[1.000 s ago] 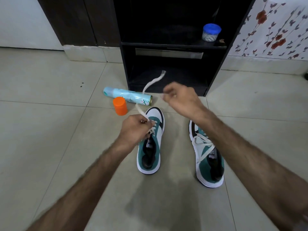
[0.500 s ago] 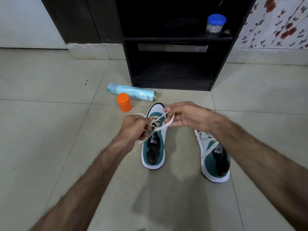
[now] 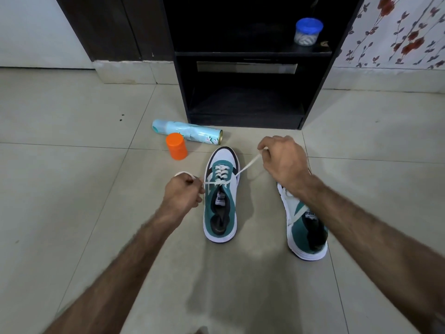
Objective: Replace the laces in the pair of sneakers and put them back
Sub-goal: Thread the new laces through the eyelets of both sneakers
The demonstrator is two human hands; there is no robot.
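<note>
Now both hands [image 3: 183,194] [image 3: 284,162], fingers curled, pull the lace [image 3: 248,165] ends apart above the sneaker [image 3: 220,201].

Soft, even light falls on the pale floor tiles [image 3: 72,213], and my own blurry shadow pools on them below me. The dark cabinet [image 3: 245,97] interior is nearly black. Straight lines bow outward toward the edges, and my forearms look slightly smeared.

Two bare, hairy forearms, no sleeves visible.
</note>
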